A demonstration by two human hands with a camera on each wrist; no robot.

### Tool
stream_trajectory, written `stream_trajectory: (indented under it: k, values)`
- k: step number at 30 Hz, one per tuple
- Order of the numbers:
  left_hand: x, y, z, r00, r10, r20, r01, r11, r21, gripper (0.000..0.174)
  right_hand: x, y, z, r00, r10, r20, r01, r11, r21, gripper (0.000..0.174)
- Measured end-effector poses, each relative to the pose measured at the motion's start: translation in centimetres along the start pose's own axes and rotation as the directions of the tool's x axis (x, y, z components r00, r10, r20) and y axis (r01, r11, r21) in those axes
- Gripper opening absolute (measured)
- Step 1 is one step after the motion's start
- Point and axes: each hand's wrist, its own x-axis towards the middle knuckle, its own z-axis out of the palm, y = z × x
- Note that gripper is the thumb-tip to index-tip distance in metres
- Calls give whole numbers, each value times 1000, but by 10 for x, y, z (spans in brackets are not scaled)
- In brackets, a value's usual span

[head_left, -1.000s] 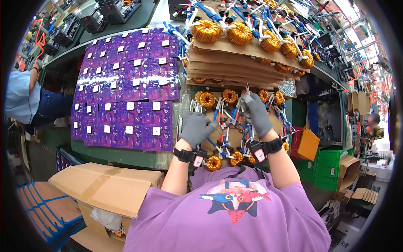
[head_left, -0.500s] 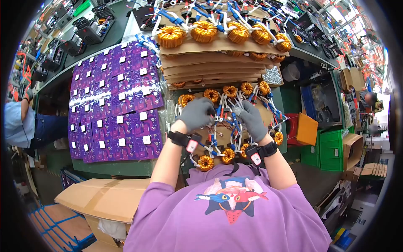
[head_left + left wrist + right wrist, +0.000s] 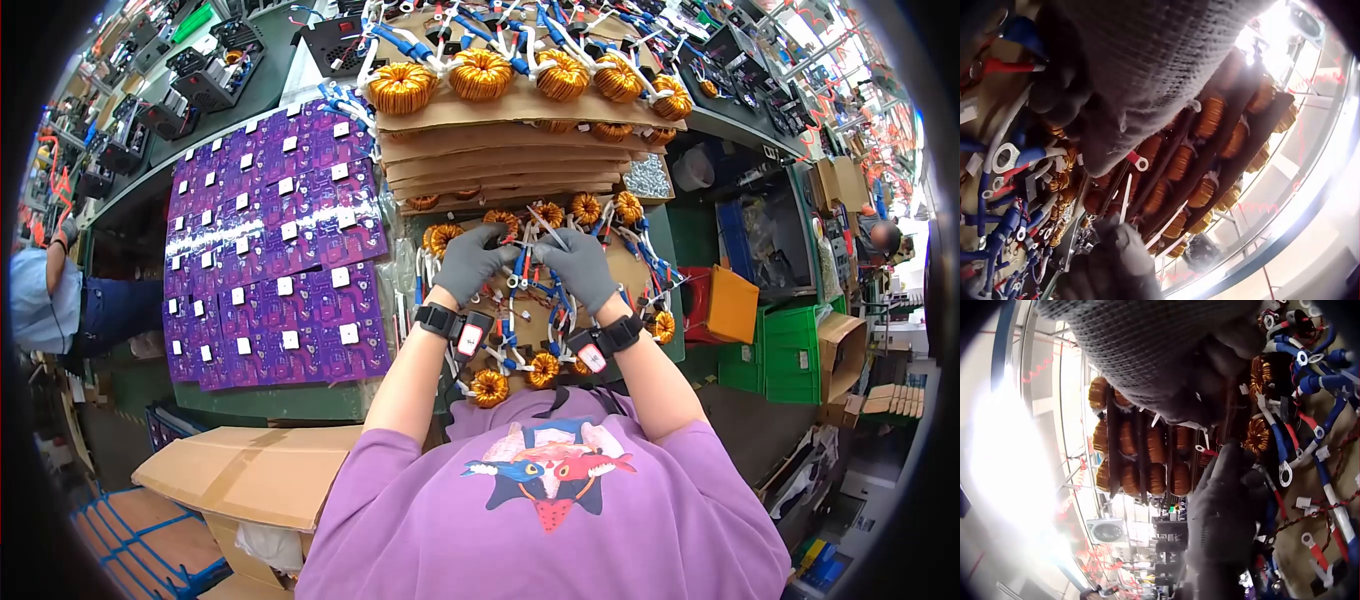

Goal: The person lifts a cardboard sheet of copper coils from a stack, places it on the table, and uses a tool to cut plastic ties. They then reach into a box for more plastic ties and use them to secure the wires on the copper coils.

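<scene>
Both hands wear grey gloves and meet over a row of copper-wound toroid coils (image 3: pixel 489 387) with blue, white and red leads. My left hand (image 3: pixel 472 262) pinches a red-sleeved lead, its ring terminal (image 3: pixel 1141 164) sticking out past the fingertips. Close beside it, my right hand (image 3: pixel 580 268) grips several thin white strips (image 3: pixel 1166 226) that look like cable ties. One strip (image 3: pixel 1205 437) reaches right by the ring terminal in the right wrist view. More ring-terminal leads (image 3: pixel 1005 158) lie below the hands on brown cardboard (image 3: pixel 625 268).
Stacked cardboard layers with more coils (image 3: pixel 480 75) rise just beyond the hands. Purple circuit boards (image 3: pixel 270 235) cover the table at left. A box of small metal parts (image 3: pixel 648 177) stands right of the stack. An open carton (image 3: pixel 240 475) is at front left, green crates (image 3: pixel 790 355) at right.
The view has swung, shifting the bench leftward. My left hand came in over the coils, then eased toward my right hand. Both hands are now closer together, the white strips angled up between them.
</scene>
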Motion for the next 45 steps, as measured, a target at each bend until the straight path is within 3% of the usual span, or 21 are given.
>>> stream_trajectory:
  k: [3, 7, 9, 12, 16, 18, 20, 21, 24, 28, 31, 33, 34, 36, 39, 45]
  values:
    - [2, -3, 1, 994, 82, -65, -66, 974, 215, 54, 8, -13, 5, 1000, 0, -13, -2, 983, -182, 27]
    - [4, -6, 5, 990, 116, -78, -83, 937, 340, 51, 18, -22, 14, 999, -30, 9, 32, 972, -234, 29]
    - [6, -15, 8, 967, 229, -114, -162, 894, 419, 49, 25, -19, 20, 998, -64, 29, 69, 953, -294, 28]
    - [4, -14, 7, 950, 268, -162, -161, 860, 484, 46, 25, -22, 12, 997, -54, 59, 65, 975, -211, 28]
    - [4, -11, 7, 960, 222, -171, -134, 899, 416, 47, 32, -1, 4, 990, 74, 118, -72, 997, -23, 29]
    - [5, -10, 9, 961, 223, -162, -129, 883, 451, 47, 32, -3, 6, 994, 30, 104, -25, 998, -54, 29]
    - [7, -12, 12, 957, 241, -159, -136, 862, 489, 46, 29, -18, 12, 997, -12, 72, 33, 956, -290, 28]
    - [7, -12, 12, 953, 256, -161, -137, 840, 526, 44, 29, -19, 16, 998, -3, 57, 21, 948, -317, 28]
    - [2, -11, 6, 951, 303, -65, -219, 805, 551, 40, 30, -15, 22, 1000, -16, 19, 21, 952, -304, 28]
    - [6, -13, -9, 936, 335, -107, -235, 822, 519, 35, 26, -16, 22, 998, -41, 40, 52, 943, -329, 28]
    - [8, -1, -15, 976, 212, -53, -165, 873, 458, 31, 27, -13, 27, 996, -83, 21, 85, 918, -386, 28]
    - [6, 9, -16, 999, 44, -29, -19, 816, 578, 28, 31, -11, 27, 998, -59, 31, 67, 924, -375, 29]
    - [7, 7, -14, 999, 46, -29, -22, 817, 576, 28, 30, -13, 25, 998, -60, 30, 67, 923, -378, 29]
    - [5, 2, -12, 982, 187, -34, -119, 746, 655, 26, 28, -16, 22, 996, -45, 74, 71, 913, -403, 30]
    - [1, 7, -4, 973, 217, -84, -77, 639, 765, 22, 24, -14, 22, 996, -68, 52, 82, 934, -348, 32]
    - [-5, 1, -2, 950, 274, -153, -97, 721, 686, 21, 28, -5, 25, 998, -43, 54, 56, 965, -256, 35]
